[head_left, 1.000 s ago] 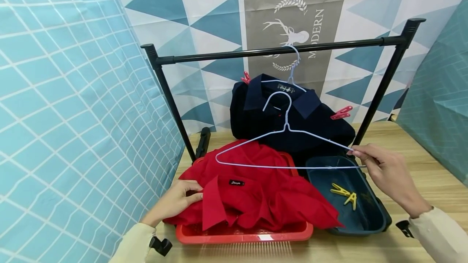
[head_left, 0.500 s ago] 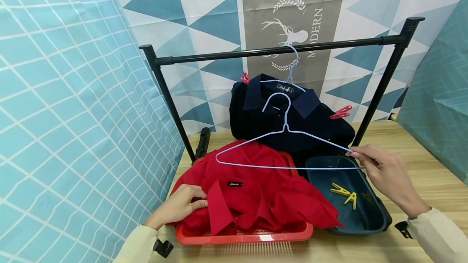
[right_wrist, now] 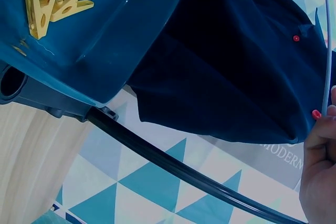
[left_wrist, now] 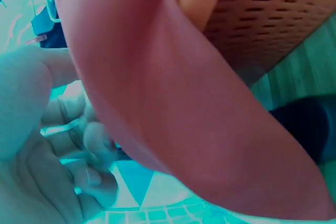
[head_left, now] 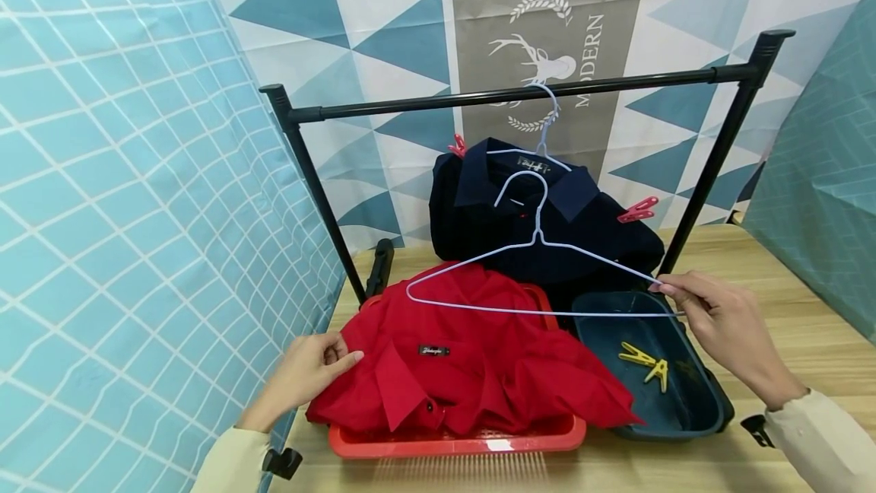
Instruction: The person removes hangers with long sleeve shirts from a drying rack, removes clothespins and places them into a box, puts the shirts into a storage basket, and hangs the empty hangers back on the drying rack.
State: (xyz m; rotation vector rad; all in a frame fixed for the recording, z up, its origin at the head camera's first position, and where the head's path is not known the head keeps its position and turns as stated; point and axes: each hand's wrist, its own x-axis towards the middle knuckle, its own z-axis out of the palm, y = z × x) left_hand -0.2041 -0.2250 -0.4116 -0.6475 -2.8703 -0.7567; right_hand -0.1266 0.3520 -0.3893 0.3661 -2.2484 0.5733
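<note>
A red collared shirt (head_left: pixel 465 371) lies spread over a red basket (head_left: pixel 458 447), its collar toward me and a black label at the neck. Beside the shirt's left edge is my left hand (head_left: pixel 308 371), fingers loosely bent, with no cloth showing between thumb and fingertips. In the left wrist view the thumb overlaps the edge of the red cloth (left_wrist: pixel 210 129). My right hand (head_left: pixel 725 326) pinches the right end of a pale blue wire hanger (head_left: pixel 493 248), which is held up above the shirt, hook upward. Only part of the right hand (right_wrist: pixel 320 166) shows in its wrist view.
A black rack (head_left: pixel 438 103) spans the back, with a dark navy shirt (head_left: pixel 547 234) on another hanger, fitted with red clothespins (head_left: pixel 639 210). A dark blue bin (head_left: pixel 684 409) at the right holds yellow clothespins (head_left: pixel 646 365). Grid-patterned blue cloth (head_left: pixel 137 211) borders the left.
My left hand has let go of the red collar and moved left to the shirt's edge. The collar shifted slightly. My right hand and the hanger stay almost where they were.
</note>
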